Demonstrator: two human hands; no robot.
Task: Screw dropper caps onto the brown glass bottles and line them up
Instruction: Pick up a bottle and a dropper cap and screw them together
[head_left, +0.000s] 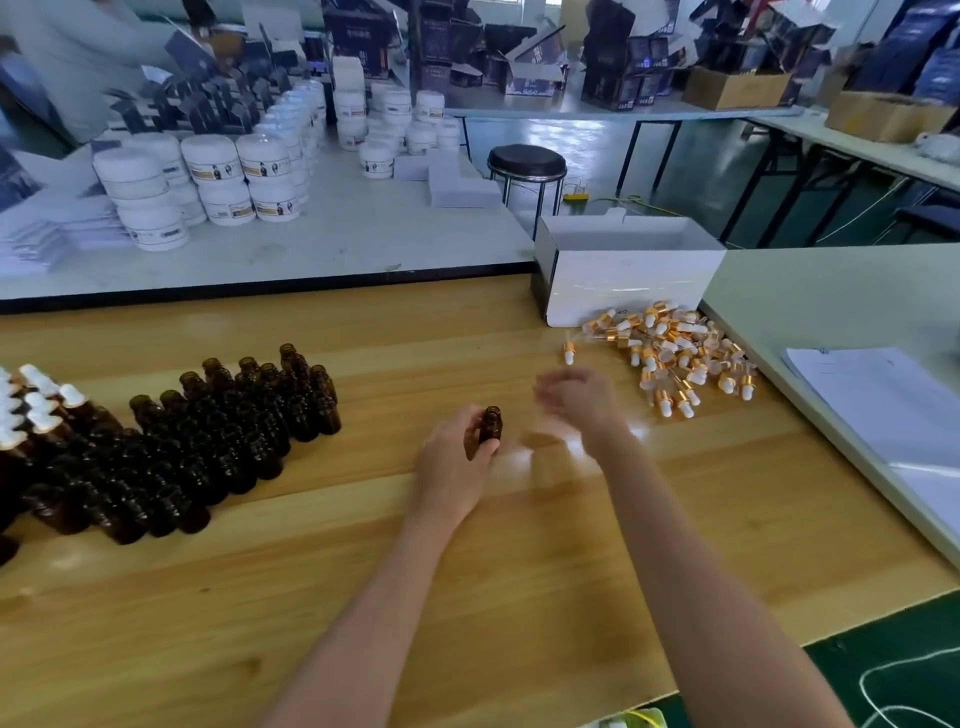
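My left hand (457, 457) grips one uncapped brown glass bottle (491, 423) upright near the middle of the wooden table (467, 597). My right hand (576, 402) is blurred by motion just right of it, above the table, between the bottle and a pile of gold-and-white dropper caps (675, 353). Whether it holds a cap I cannot tell. One loose dropper cap (569, 353) lies apart, left of the pile. Several uncapped brown bottles (208, 436) stand packed at the left. Capped bottles (36, 405) with white tops stand at the far left edge.
A white open box (623, 275) stands behind the cap pile. A pale adjoining table with papers (883, 395) is on the right. Behind, a white table carries many white jars (228, 176). A black stool (527, 166) stands beyond.
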